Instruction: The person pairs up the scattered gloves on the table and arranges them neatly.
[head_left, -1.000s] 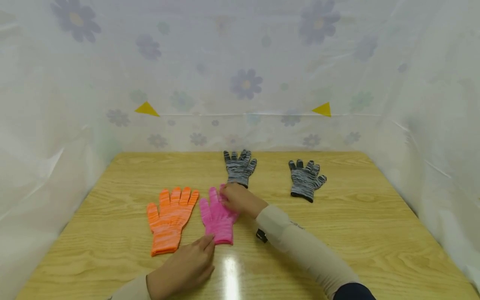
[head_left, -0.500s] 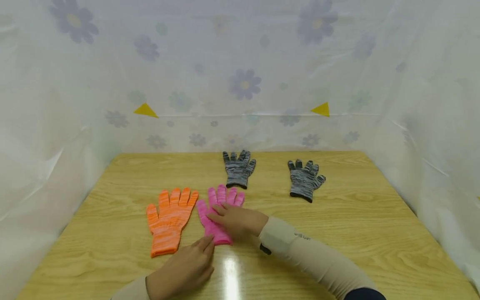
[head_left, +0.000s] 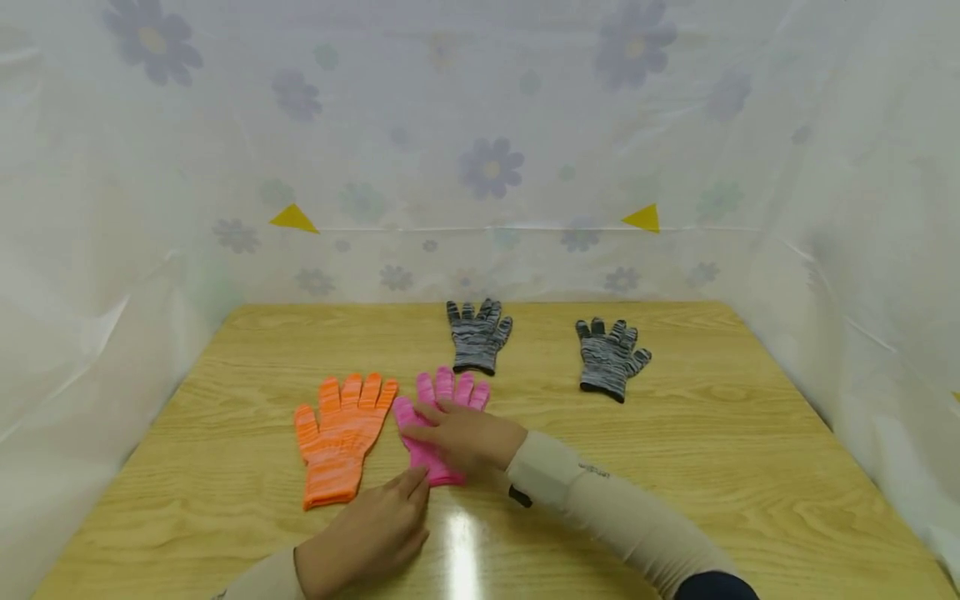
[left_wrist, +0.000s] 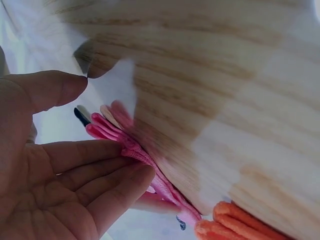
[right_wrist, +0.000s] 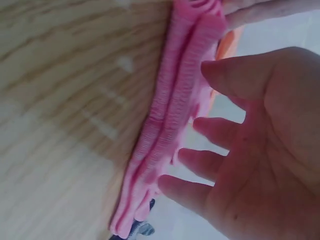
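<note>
The left hand [head_left: 367,525], grip released, touches the pink glove [head_left: 424,456] at its cuff [head_left: 447,480]; the right hand [head_left: 468,437], likewise released, spreads over it.

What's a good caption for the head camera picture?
Left hand and right hand at a pink glove, an orange glove beside it, two gray gloves behind.

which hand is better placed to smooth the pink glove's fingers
Probably the right hand: it's over the pink glove, nearer its fingers; the left hand is at the cuff.
</note>
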